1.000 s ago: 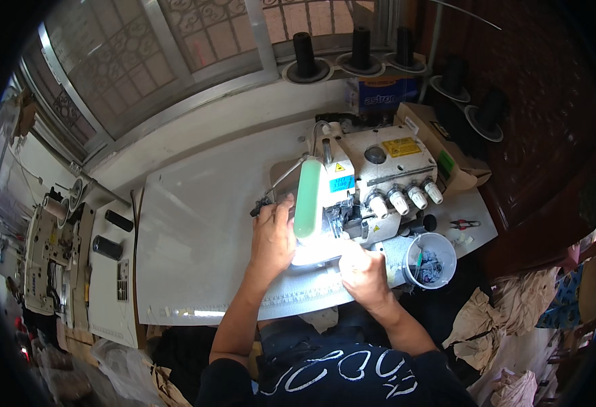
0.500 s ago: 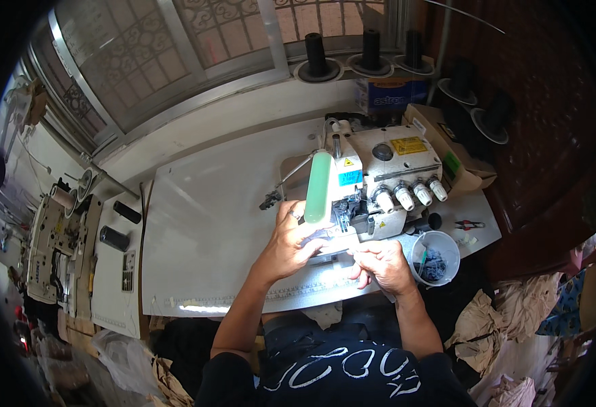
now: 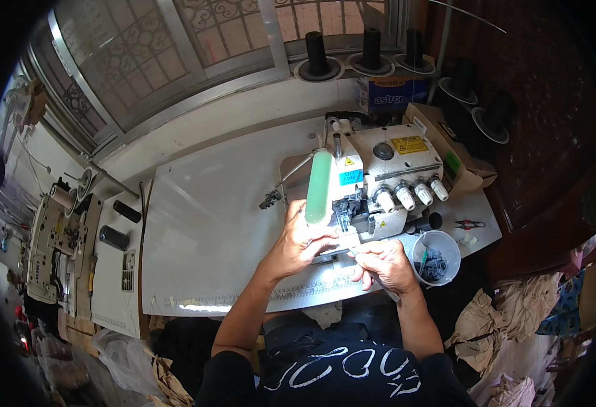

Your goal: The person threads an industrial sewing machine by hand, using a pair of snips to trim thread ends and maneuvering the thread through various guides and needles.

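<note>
A white overlock sewing machine [image 3: 396,159] stands on the worktable. A pale green lamp [image 3: 320,186] hangs in front of it, lighting the needle area brightly. My left hand [image 3: 294,243] rests at the machine's front left, its fingers apart and reaching to the lit plate. The lamp hides part of those fingers. Just right of it, my right hand [image 3: 385,266] is closed in a pinch, close to the machine's front edge. A slim, light-coloured tool seems to run through its grip; glare and the fingers hide what kind.
A clear tub [image 3: 436,258] of dark scraps stands right of my right hand, with thread snips [image 3: 470,224] beyond. Black thread cones [image 3: 316,55] line the back. The white table [image 3: 203,230] extends left; another sewing machine [image 3: 47,247] stands farther left. Crumpled brown paper [image 3: 478,329] lies lower right.
My left hand's thumb and fingers have shifted slightly up and right on the lit plate. My right hand stays in nearly the same place, still pinched.
</note>
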### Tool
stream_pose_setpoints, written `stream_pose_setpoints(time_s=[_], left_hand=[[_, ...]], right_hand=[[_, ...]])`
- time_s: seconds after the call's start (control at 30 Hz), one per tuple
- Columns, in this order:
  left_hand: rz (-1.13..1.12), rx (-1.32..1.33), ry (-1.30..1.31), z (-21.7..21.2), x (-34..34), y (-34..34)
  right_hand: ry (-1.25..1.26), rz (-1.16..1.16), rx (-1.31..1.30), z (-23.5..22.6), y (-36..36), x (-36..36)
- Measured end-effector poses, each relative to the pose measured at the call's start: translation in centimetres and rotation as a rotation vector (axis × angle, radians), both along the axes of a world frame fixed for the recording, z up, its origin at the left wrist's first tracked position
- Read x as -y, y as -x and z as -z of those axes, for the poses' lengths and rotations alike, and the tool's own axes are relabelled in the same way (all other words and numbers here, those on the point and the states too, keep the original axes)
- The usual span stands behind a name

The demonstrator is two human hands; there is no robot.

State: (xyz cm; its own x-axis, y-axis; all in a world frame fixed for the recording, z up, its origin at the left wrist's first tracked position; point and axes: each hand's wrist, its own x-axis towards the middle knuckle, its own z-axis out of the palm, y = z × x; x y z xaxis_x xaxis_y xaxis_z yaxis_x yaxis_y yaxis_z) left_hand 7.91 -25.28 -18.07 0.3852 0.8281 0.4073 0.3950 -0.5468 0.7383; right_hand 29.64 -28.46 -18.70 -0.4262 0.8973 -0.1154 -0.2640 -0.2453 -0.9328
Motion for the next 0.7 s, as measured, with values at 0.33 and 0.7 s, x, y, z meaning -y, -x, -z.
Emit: stream_pose_setpoints(time_s=[0.33,0.7], left_hand=[[0.007,0.156,-0.008,0.71,-0.31,-0.21],[-0.029,0.140,-0.138,0.58,-0.07,-0.64]], right_hand=[[0.017,-0.064,-0.131,0.19,-0.07,-0.30],[0.003,-0.044,-0.137,0.33,0.21,-0.12]])
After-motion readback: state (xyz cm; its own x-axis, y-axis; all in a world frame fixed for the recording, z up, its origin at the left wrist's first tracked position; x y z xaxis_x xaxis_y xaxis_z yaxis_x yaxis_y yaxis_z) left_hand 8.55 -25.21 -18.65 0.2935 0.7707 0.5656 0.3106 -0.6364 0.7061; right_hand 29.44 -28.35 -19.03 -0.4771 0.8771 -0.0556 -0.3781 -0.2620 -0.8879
